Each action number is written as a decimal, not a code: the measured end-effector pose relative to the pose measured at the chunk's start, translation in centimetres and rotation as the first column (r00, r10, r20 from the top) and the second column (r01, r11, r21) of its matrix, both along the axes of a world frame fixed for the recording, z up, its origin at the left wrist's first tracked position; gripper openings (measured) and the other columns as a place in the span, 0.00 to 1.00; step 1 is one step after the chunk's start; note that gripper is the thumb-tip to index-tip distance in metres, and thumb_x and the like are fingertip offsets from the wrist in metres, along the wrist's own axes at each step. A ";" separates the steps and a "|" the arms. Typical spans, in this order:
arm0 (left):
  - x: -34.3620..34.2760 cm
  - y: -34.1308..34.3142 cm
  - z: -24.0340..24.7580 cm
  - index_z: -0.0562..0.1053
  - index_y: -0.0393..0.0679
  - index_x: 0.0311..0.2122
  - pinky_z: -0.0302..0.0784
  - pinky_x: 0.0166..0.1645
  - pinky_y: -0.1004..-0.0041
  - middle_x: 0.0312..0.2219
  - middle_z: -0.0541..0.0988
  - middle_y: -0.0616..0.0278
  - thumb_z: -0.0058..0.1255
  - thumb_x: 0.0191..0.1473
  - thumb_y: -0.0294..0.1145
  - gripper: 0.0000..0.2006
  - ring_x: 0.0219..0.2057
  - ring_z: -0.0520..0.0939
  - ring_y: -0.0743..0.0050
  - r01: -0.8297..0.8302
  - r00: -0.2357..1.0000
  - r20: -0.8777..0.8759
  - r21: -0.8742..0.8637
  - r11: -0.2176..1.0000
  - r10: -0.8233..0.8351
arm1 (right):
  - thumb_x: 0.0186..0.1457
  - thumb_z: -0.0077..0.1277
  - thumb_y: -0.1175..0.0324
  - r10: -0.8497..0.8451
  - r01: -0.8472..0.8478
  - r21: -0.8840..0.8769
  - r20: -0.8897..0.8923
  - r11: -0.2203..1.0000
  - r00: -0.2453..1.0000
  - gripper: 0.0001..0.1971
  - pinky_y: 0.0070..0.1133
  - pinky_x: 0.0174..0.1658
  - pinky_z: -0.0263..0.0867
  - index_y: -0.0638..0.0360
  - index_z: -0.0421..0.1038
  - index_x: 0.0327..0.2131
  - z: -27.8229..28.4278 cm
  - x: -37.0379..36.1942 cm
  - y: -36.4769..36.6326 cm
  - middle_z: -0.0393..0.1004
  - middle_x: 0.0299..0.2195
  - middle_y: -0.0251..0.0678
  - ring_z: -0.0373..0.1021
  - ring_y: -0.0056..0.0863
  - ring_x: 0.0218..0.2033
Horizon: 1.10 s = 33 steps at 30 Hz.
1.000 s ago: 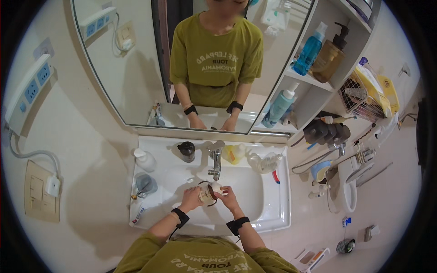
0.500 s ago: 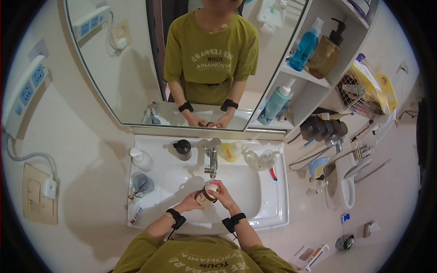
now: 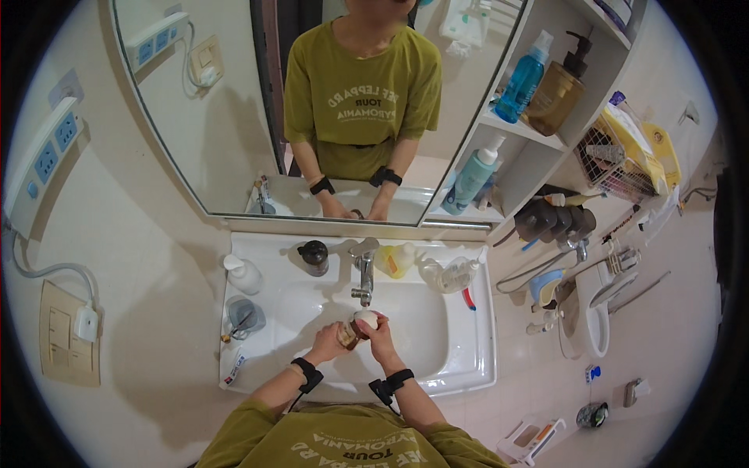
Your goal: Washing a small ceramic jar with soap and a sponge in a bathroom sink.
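Over the sink basin [image 3: 413,327], just below the chrome faucet [image 3: 363,273], both hands are on a small cup-like container [image 3: 363,324] with a dark brown band and a white round part at its far end. My left hand [image 3: 331,342] is closed around its lower left side. On the right, my right hand [image 3: 381,339] curls its fingers against the white part and the brown band. Fingers cover much of the container, so I cannot tell whether the white part is a lid or something in its mouth.
Along the sink's back rim stand a dark pump bottle [image 3: 314,257], a yellow bottle [image 3: 395,260] and a clear bottle [image 3: 457,275]. A white pump bottle [image 3: 243,274], a toothbrush cup [image 3: 244,317] and a toothpaste tube [image 3: 234,370] line the left rim. A mirror [image 3: 234,117] rises behind.
The container and both hands have shifted slightly; the container has turned a little, and my right hand sits lower and closer over its right side.
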<state>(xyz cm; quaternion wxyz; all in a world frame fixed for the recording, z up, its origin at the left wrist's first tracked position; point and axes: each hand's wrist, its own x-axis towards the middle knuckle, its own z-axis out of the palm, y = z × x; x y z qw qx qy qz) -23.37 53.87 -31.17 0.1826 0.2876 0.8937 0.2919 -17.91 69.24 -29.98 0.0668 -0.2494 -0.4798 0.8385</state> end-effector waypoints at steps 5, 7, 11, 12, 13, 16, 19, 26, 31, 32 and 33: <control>-0.8 -1.5 -1.5 0.53 0.41 0.54 0.60 0.54 0.72 0.47 0.65 0.65 0.65 0.34 0.30 0.41 0.50 0.64 0.74 -0.124 0.638 0.710 0.476 0.871 -0.297 | 0.46 0.56 0.69 0.224 -0.220 0.061 -0.081 0.974 0.971 0.27 0.22 0.47 0.61 0.56 0.55 0.49 1.9 0.1 2.3 0.65 0.42 0.33 0.63 0.23 0.43; -0.7 -1.7 -0.9 0.53 0.42 0.55 0.59 0.54 0.73 0.47 0.64 0.67 0.64 0.34 0.28 0.42 0.49 0.64 0.77 -0.127 0.618 0.732 0.452 0.883 -0.286 | 0.48 0.53 0.69 0.208 -0.209 -0.010 -0.065 0.978 0.976 0.25 0.23 0.47 0.61 0.55 0.55 0.49 2.1 0.2 2.6 0.65 0.43 0.33 0.64 0.24 0.43; -0.6 -2.1 -2.6 0.59 0.42 0.50 0.62 0.51 0.72 0.43 0.68 0.62 0.66 0.31 0.31 0.38 0.46 0.67 0.71 -0.080 0.781 0.572 0.491 0.867 -0.252 | 0.52 0.50 0.66 0.023 -0.019 -0.264 0.013 0.964 1.000 0.21 0.22 0.43 0.63 0.54 0.57 0.48 1.0 0.3 1.8 0.67 0.40 0.32 0.66 0.24 0.39; -0.6 -2.1 -3.1 0.61 0.42 0.48 0.63 0.50 0.71 0.41 0.69 0.60 0.66 0.30 0.34 0.36 0.45 0.68 0.68 -0.034 0.835 0.497 0.474 0.880 -0.235 | 0.52 0.50 0.66 0.022 -0.017 -0.263 0.014 0.965 1.000 0.21 0.22 0.43 0.63 0.54 0.57 0.48 0.5 0.2 1.7 0.67 0.40 0.32 0.66 0.24 0.39; -0.5 -2.4 -3.6 0.61 0.42 0.48 0.63 0.50 0.71 0.41 0.69 0.60 0.66 0.30 0.34 0.36 0.45 0.68 0.68 -0.033 0.835 0.497 0.474 0.880 -0.237 | 0.52 0.49 0.66 -0.010 0.011 -0.265 0.005 0.964 1.000 0.19 0.21 0.40 0.63 0.54 0.58 0.46 0.1 0.0 1.6 0.68 0.38 0.31 0.66 0.22 0.37; -0.3 -2.6 -3.6 0.63 0.41 0.44 0.65 0.48 0.68 0.37 0.71 0.55 0.66 0.28 0.39 0.34 0.42 0.71 0.59 -0.026 0.948 0.314 0.254 0.967 -0.057 | 0.52 0.49 0.64 -0.101 0.102 -0.215 0.016 0.971 0.995 0.15 0.20 0.35 0.63 0.55 0.59 0.42 -0.5 0.2 1.4 0.69 0.33 0.30 0.65 0.20 0.32; -0.3 -2.0 -2.9 0.64 0.41 0.44 0.65 0.48 0.66 0.39 0.71 0.52 0.65 0.28 0.42 0.35 0.43 0.71 0.55 -0.062 0.950 0.313 0.191 0.980 -0.001 | 0.53 0.49 0.64 -0.251 0.248 -0.117 -0.011 0.962 0.968 0.13 0.18 0.31 0.61 0.55 0.59 0.40 0.6 0.2 1.5 0.68 0.30 0.29 0.64 0.18 0.28; -0.8 1.0 -4.2 0.56 0.40 0.49 0.62 0.51 0.72 0.43 0.69 0.58 0.66 0.30 0.37 0.40 0.45 0.70 0.67 -0.181 0.899 0.435 0.472 0.863 -0.049 | 0.53 0.48 0.68 -0.486 0.479 -0.085 -0.138 0.874 0.863 0.17 0.20 0.35 0.65 0.58 0.55 0.44 2.7 1.2 4.3 0.67 0.36 0.35 0.65 0.21 0.31; -1.3 2.9 -3.7 0.55 0.39 0.50 0.62 0.51 0.73 0.43 0.68 0.60 0.67 0.32 0.34 0.40 0.45 0.69 0.73 -0.202 0.869 0.477 0.587 0.784 -0.133 | 0.53 0.49 0.66 -0.578 0.574 -0.069 -0.122 0.816 0.807 0.15 0.20 0.34 0.65 0.53 0.56 0.41 3.8 2.7 4.9 0.68 0.34 0.31 0.66 0.20 0.30; -1.4 3.0 -3.5 0.55 0.39 0.50 0.63 0.51 0.73 0.44 0.68 0.61 0.66 0.32 0.33 0.39 0.46 0.68 0.73 -0.185 0.877 0.462 0.582 0.792 -0.135 | 0.53 0.49 0.65 -0.599 0.596 -0.060 -0.113 0.801 0.793 0.15 0.20 0.35 0.66 0.53 0.55 0.40 3.9 3.0 5.0 0.68 0.35 0.31 0.67 0.20 0.32; -1.5 3.2 -3.2 0.55 0.40 0.50 0.63 0.51 0.73 0.44 0.67 0.61 0.66 0.33 0.32 0.39 0.46 0.68 0.74 -0.169 0.884 0.447 0.575 0.800 -0.135 | 0.53 0.49 0.65 -0.598 0.595 -0.061 -0.113 0.801 0.793 0.15 0.20 0.35 0.66 0.53 0.55 0.40 4.0 3.1 5.2 0.68 0.35 0.31 0.67 0.20 0.32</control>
